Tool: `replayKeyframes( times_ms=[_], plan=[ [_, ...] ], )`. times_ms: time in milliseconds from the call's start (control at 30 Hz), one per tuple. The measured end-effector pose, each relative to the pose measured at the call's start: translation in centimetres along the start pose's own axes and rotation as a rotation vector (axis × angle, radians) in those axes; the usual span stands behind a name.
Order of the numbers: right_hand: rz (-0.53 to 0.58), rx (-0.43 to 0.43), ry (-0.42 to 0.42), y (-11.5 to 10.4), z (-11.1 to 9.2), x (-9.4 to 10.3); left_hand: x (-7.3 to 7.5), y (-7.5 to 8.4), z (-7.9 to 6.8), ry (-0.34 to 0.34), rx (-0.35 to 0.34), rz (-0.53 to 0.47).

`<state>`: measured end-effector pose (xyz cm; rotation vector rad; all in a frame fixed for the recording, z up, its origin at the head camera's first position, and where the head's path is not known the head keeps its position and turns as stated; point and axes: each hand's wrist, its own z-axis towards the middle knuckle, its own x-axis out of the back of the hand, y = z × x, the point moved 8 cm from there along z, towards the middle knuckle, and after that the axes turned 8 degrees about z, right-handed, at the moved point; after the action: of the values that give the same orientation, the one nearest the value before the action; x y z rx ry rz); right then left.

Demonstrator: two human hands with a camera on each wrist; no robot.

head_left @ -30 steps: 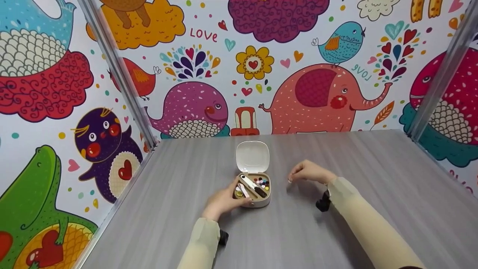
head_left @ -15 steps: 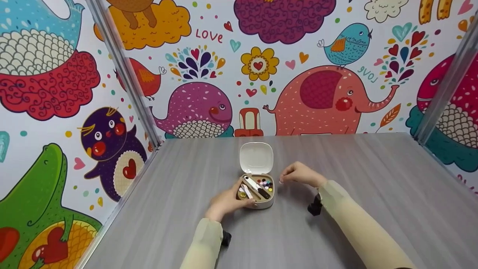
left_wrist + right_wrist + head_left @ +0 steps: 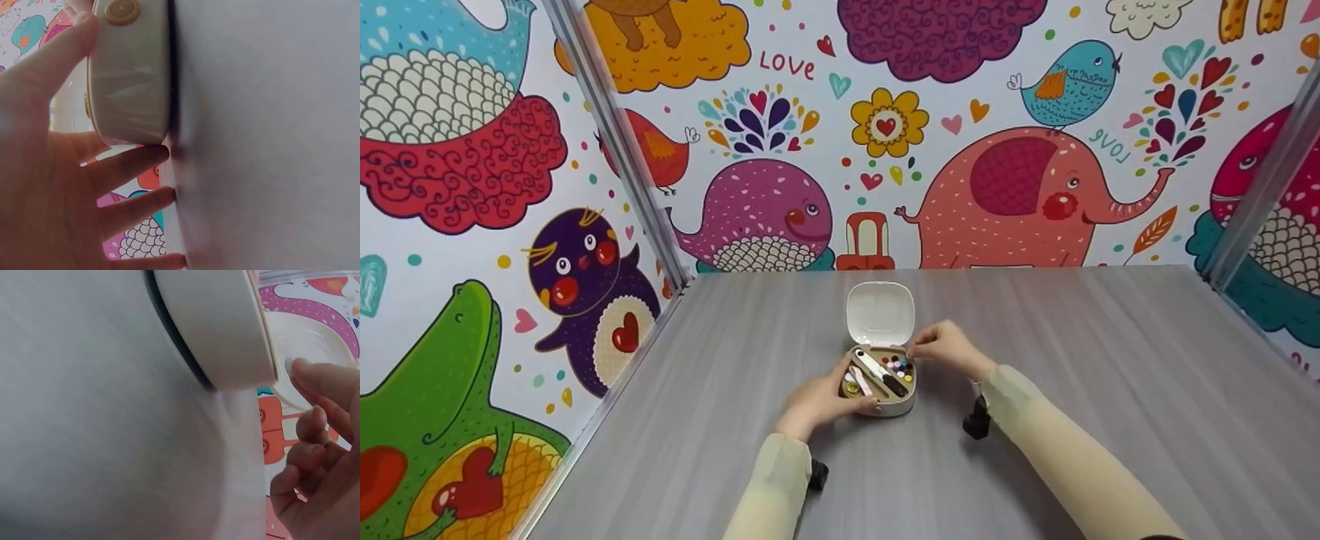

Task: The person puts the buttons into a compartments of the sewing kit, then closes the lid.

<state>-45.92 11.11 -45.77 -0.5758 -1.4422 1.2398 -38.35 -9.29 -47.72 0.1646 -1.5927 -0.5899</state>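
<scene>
A small white sewing box (image 3: 897,409) stands on the table with its lid (image 3: 880,311) raised. My left hand (image 3: 817,401) grips the box from the left, thumb along the front wall and fingers at the far side. Between thumb and forefinger, my right hand (image 3: 949,346) pinches a small whitish round piece (image 3: 288,366) right at the box's right rim; its exact kind cannot be told. Inside lie a white and black tool (image 3: 880,371) set diagonally, several small coloured round pieces (image 3: 898,366) at the right, and a pinkish-white slim item (image 3: 862,381) at the left.
The grey table (image 3: 750,330) carries the box near its middle. Printed cartoon walls (image 3: 780,210) rise behind and to the left, with metal posts (image 3: 615,142) at the corners. A tan button-shaped piece (image 3: 122,11) sits on the box's front wall.
My right hand has moved left, from the table beside the box to its right rim, still pinching the small piece. My left hand keeps its grip on the box. The head view has shifted slightly.
</scene>
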Motion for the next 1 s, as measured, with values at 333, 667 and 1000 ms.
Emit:
replayKeyframes(
  times_ms=[333,667,1000],
  plan=[
    [-0.117,0.001,0.091,-0.3,0.4,-0.5,0.0,0.1,0.1,0.008,-0.014,0.004],
    [-0.182,0.051,0.095,-0.7,0.4,-1.0,-0.1,-0.1,0.1,0.025,-0.026,0.002],
    [-0.198,0.09,0.069,-0.7,0.7,-1.4,0.1,-0.1,0.0,0.013,-0.008,0.018]
  ],
)
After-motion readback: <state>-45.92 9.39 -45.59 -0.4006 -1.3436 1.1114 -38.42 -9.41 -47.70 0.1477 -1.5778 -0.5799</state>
